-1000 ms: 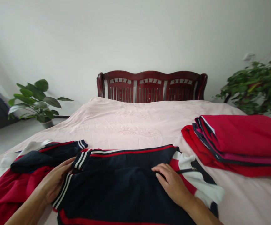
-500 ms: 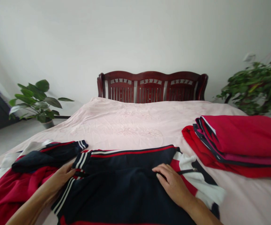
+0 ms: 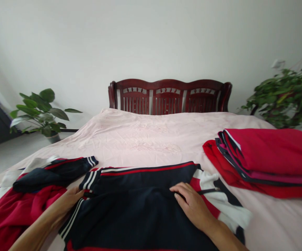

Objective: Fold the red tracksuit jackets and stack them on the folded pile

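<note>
A navy zip jacket (image 3: pixel 140 212) with red and white trim lies spread before me on the bed, its striped hem to the left and its white and red upper part to the right. At the hem, my left hand (image 3: pixel 71 200) is closed on the jacket where the two front edges meet. Toward the upper part, my right hand (image 3: pixel 192 205) grips the front opening with bent fingers. A zip end (image 3: pixel 215 190) shows to the right of that hand. Fingertips of both hands are partly hidden by cloth.
Loose navy, red and white clothes (image 3: pixel 33 202) lie at the left. A stack of folded red and dark clothes (image 3: pixel 276 153) sits at the right. Pink bedding (image 3: pixel 140 136) reaches to a wooden headboard (image 3: pixel 169 97). Potted plants (image 3: pixel 43 111) stand on both sides.
My left hand has shifted very slightly, and the striped hem by it has moved a little. My right hand has stayed in place on the jacket.
</note>
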A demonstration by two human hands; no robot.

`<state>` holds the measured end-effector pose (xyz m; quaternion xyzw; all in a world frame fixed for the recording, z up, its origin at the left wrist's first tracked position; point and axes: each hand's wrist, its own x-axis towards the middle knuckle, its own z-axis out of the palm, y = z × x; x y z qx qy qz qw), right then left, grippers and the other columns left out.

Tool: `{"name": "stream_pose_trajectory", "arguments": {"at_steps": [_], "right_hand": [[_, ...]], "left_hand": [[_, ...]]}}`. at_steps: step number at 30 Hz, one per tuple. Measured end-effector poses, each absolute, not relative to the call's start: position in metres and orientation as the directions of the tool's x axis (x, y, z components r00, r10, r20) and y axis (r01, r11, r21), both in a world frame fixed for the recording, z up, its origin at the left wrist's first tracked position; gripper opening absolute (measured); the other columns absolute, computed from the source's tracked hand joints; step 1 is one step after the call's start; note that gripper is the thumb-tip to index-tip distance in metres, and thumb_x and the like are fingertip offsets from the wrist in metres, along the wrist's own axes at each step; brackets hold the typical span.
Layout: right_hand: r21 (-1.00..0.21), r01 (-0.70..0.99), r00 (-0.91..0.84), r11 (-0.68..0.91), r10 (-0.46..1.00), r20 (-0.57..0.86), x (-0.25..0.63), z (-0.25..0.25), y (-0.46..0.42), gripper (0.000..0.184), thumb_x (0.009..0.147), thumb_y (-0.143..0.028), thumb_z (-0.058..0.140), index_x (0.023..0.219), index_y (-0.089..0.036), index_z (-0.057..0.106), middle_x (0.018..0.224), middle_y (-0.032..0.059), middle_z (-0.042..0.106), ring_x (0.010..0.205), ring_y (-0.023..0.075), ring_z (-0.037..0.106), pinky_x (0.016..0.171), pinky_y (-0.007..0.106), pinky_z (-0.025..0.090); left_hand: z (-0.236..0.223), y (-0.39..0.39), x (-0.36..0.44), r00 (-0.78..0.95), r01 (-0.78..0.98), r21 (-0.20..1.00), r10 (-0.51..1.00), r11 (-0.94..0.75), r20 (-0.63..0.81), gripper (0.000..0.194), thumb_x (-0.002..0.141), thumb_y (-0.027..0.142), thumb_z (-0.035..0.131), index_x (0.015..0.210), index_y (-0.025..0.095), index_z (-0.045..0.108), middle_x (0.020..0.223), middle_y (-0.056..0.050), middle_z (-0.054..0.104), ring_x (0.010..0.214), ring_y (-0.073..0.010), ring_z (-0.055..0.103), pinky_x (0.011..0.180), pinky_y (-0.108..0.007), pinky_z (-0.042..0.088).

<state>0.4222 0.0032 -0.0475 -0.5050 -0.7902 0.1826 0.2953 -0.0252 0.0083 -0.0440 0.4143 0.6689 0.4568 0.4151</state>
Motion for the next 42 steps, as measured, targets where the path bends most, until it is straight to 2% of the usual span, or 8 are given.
{"name": "stream_pose_trajectory", "arguments": {"at_steps": [6, 13, 19, 26, 32, 35, 39, 42], "right_hand": [[-0.588, 0.691, -0.314, 0.421, 0.907, 0.280, 0.422, -0.048, 0.004, 0.023, 0.093, -0.018, 0.047, 0.105, -0.025, 0.066, 0.106, 0.0042, 0.066, 0.104, 0.0203, 0.059, 0.094, 0.036, 0.046], [-0.592, 0.686, -0.315, 0.422, 0.906, 0.282, 0.422, -0.049, 0.005, 0.022, 0.093, -0.019, 0.048, 0.105, -0.025, 0.066, 0.107, 0.0034, 0.066, 0.105, 0.0196, 0.059, 0.094, 0.035, 0.046], [-0.594, 0.687, -0.313, 0.419, 0.908, 0.278, 0.422, -0.048, 0.004, 0.023, 0.093, -0.019, 0.048, 0.105, -0.025, 0.066, 0.106, 0.0035, 0.066, 0.104, 0.0199, 0.060, 0.092, 0.035, 0.047], [-0.592, 0.686, -0.316, 0.423, 0.906, 0.281, 0.422, -0.048, 0.005, 0.023, 0.093, -0.019, 0.047, 0.105, -0.025, 0.066, 0.106, 0.0041, 0.066, 0.104, 0.0199, 0.060, 0.093, 0.035, 0.047], [-0.592, 0.683, -0.319, 0.427, 0.904, 0.284, 0.423, -0.049, 0.005, 0.023, 0.093, -0.019, 0.048, 0.105, -0.025, 0.066, 0.106, 0.0036, 0.066, 0.104, 0.0197, 0.060, 0.093, 0.035, 0.047], [-0.593, 0.678, -0.319, 0.434, 0.901, 0.294, 0.423, -0.049, 0.005, 0.023, 0.092, -0.019, 0.048, 0.105, -0.026, 0.066, 0.106, 0.0037, 0.067, 0.104, 0.0199, 0.060, 0.093, 0.035, 0.048], [-0.590, 0.680, -0.326, 0.437, 0.900, 0.291, 0.424, -0.048, 0.004, 0.023, 0.093, -0.019, 0.048, 0.105, -0.026, 0.066, 0.106, 0.0035, 0.067, 0.103, 0.0197, 0.060, 0.092, 0.034, 0.048], [-0.587, 0.681, -0.331, 0.438, 0.899, 0.288, 0.424, -0.048, 0.004, 0.023, 0.093, -0.019, 0.048, 0.105, -0.026, 0.066, 0.106, 0.0035, 0.066, 0.104, 0.0196, 0.060, 0.093, 0.035, 0.047]], "left_hand": [[-0.050, 0.006, -0.022, -0.232, 0.123, 0.946, 0.936, 0.299, -0.266, 0.063, 0.050, 0.062, 0.082, 0.092, 0.016, 0.075, 0.091, -0.014, 0.078, 0.101, -0.0367, 0.071, 0.099, -0.046, 0.052], [-0.051, 0.006, -0.017, -0.273, 0.124, 0.959, 0.938, 0.256, -0.215, 0.052, 0.050, 0.053, 0.084, 0.086, 0.017, 0.074, 0.087, -0.010, 0.079, 0.103, -0.0357, 0.070, 0.100, -0.048, 0.051], [-0.055, 0.010, -0.022, -0.300, 0.236, 0.947, 0.943, 0.220, -0.144, 0.042, 0.057, 0.055, 0.076, 0.076, 0.017, 0.074, 0.078, -0.010, 0.078, 0.091, -0.0353, 0.073, 0.085, -0.047, 0.057], [-0.068, 0.018, -0.041, -0.292, 0.496, 0.825, 0.947, 0.270, -0.134, 0.038, 0.059, 0.058, 0.065, 0.059, 0.020, 0.066, 0.066, -0.008, 0.075, 0.076, -0.0338, 0.072, 0.069, -0.038, 0.057], [-0.062, 0.013, -0.038, -0.288, 0.619, 0.768, 0.957, 0.163, 0.029, 0.037, 0.076, 0.050, 0.053, 0.088, 0.020, 0.071, 0.092, -0.007, 0.079, 0.098, -0.0321, 0.071, 0.081, -0.035, 0.054], [-0.047, 0.006, -0.027, -0.317, 0.750, 0.638, 0.942, 0.178, 0.110, 0.038, 0.084, 0.044, 0.046, 0.107, 0.023, 0.067, 0.110, -0.007, 0.076, 0.107, -0.0302, 0.068, 0.083, -0.033, 0.051], [-0.032, -0.003, -0.013, -0.403, 0.853, 0.407, 0.907, 0.326, 0.118, 0.040, 0.090, 0.041, 0.040, 0.120, 0.026, 0.063, 0.107, -0.009, 0.076, 0.095, -0.0324, 0.071, 0.066, -0.032, 0.047], [-0.034, -0.002, -0.016, -0.389, 0.868, 0.384, 0.912, 0.314, 0.133, 0.037, 0.088, 0.039, 0.043, 0.114, 0.026, 0.066, 0.098, -0.009, 0.077, 0.088, -0.0331, 0.072, 0.064, -0.033, 0.047]]}}
